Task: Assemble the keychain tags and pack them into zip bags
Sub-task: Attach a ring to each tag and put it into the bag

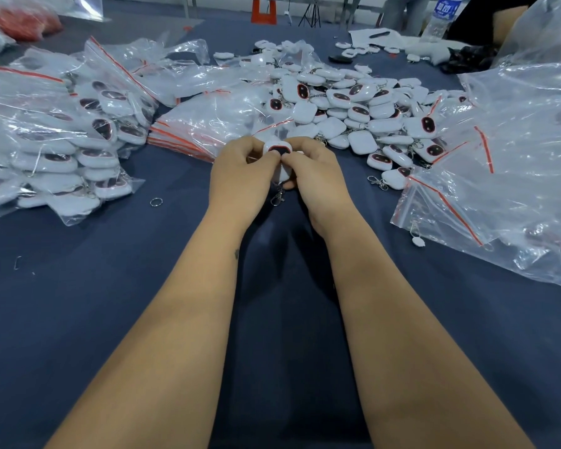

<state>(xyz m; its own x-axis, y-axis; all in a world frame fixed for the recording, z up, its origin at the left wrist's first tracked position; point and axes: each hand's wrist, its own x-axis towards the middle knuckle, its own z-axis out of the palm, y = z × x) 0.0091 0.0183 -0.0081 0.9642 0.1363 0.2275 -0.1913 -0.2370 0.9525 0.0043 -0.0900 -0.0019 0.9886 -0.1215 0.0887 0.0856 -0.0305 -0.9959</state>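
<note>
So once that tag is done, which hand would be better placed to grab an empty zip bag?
Probably the left hand. Both hands grip the tag, but the stack of empty zip bags lies just beyond the left hand's knuckles, while the right hand sits nearer the loose tag pile.

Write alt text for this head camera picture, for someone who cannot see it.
Two bare hands, left hand and right hand, pinch one white keychain tag above a dark blue table. A heap of loose tags lies behind, with filled zip bags at left.
</note>
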